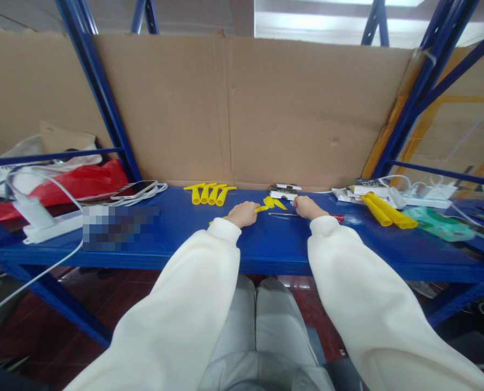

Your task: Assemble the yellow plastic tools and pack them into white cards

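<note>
My left hand (244, 214) is closed around a yellow plastic piece (262, 208), whose end sticks out toward the middle; a yellow bit also shows by the wrist. Closed fingers on my right hand (307, 207) rest beside a small black-and-white box (283, 192); what they pinch is hidden. Between the hands lie several small yellow plastic parts (280, 204). A screwdriver (284, 214) with a red handle lies partly beneath my right hand. Behind my left hand, several yellow T-shaped handles (209, 194) stand in a row.
Two yellow tubes (382, 210) lean by a paper stack (370, 188) on the right, near a green plastic packet (441, 224). A white power strip (54, 225), cables and a red bag (82, 182) lie left. Cardboard (282, 108) backs the blue table (274, 250).
</note>
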### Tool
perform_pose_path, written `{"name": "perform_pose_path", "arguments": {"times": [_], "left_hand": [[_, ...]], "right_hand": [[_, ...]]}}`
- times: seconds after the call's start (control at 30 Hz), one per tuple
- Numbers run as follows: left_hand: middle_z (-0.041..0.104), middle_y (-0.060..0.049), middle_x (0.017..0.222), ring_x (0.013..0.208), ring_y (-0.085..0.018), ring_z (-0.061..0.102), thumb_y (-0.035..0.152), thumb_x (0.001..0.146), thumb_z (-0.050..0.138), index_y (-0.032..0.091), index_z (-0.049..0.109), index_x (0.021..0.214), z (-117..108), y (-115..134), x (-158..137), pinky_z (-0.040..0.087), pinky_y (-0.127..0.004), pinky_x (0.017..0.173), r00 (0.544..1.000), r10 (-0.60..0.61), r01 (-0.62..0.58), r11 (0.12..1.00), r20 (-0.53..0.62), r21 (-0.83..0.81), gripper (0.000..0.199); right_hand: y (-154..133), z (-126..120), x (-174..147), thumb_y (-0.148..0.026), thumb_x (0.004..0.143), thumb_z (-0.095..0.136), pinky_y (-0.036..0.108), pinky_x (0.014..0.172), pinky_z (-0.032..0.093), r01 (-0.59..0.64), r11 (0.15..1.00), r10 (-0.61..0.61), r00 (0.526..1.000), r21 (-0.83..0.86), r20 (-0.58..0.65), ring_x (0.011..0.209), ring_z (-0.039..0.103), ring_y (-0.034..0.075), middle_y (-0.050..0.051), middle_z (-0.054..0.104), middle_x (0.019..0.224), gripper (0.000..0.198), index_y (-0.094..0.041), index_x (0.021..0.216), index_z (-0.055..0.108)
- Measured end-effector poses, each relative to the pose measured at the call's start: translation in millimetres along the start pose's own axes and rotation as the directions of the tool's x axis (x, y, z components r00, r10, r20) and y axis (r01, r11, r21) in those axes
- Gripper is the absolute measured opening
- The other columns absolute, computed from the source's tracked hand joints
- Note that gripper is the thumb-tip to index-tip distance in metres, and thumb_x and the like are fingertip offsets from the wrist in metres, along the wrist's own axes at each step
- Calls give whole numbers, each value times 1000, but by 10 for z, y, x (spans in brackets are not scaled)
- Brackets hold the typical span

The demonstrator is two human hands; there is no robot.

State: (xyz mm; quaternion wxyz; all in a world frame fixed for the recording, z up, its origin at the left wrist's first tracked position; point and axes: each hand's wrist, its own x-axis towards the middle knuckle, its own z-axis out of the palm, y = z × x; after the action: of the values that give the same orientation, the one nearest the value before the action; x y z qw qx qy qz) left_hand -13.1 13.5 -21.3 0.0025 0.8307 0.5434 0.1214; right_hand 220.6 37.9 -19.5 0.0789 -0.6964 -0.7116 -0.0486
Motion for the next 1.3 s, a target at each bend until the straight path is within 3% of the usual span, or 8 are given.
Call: {"name": "perform_pose_path", "arguments": {"times": [0.2,0.3,0.4,0.53,0.7,0.9,1.07,1.3], "left_hand": [[71,-12,126,118,-28,66,17,91,53,23,67,130,-51,47,62,51,-34,95,999,0,-4,994,-35,-109,42],[76,-11,95,92,-24,72,14,90,54,17,75,104,-117,106,124,54,-29,77,997,-67,52,937,-33,-344,25],[58,-2,57,52,-14,58,8,86,55,13,67,78,-175,155,179,45,-23,51,976,-183,216,735,120,-643,15],[47,4,51,43,-7,41,6,84,59,16,54,68,-187,188,256,36,-18,44,949,-162,314,378,272,-871,20],[43,6,52,42,-5,37,14,92,59,18,48,69,-138,260,336,36,-16,43,909,-110,414,129,402,-901,25],[38,8,50,38,-3,32,5,94,45,19,43,68,-124,321,296,31,-13,38,882,-50,465,-63,468,-883,29],[39,8,50,37,-3,31,4,89,49,17,49,72,-137,308,239,29,-13,36,885,-45,454,-134,463,-881,21],[39,7,51,37,-5,34,2,91,42,16,51,79,-128,332,205,31,-15,39,887,-28,449,-187,461,-874,21]], "right_hand": [[11,37,45,-2,88,51,29,91,48,21,999,-19,999,49,-32,112,68,26,20,72,118,35,-12,116,67],[37,83,90,-2,87,51,28,89,48,36,995,-29,997,91,-74,109,68,24,18,72,115,34,-14,115,65],[67,145,151,-3,85,53,28,86,48,53,981,-25,989,189,-149,100,68,22,14,73,108,31,-15,112,63],[61,207,239,-11,85,53,31,84,51,130,896,-11,962,424,-271,85,64,18,7,72,96,22,-18,104,61],[-70,207,290,-19,82,57,36,89,51,327,642,2,904,693,-428,89,63,18,6,68,92,11,-19,93,57],[-231,189,218,-24,77,65,35,91,51,337,411,14,927,847,-375,90,64,17,4,67,90,14,-21,84,52],[-288,201,172,-27,73,70,35,91,51,336,342,-20,936,878,-350,90,64,17,3,68,88,20,-21,79,52],[-329,208,158,-34,71,73,35,86,52,340,352,-48,937,872,-345,86,64,17,2,68,86,25,-21,77,52]]}}
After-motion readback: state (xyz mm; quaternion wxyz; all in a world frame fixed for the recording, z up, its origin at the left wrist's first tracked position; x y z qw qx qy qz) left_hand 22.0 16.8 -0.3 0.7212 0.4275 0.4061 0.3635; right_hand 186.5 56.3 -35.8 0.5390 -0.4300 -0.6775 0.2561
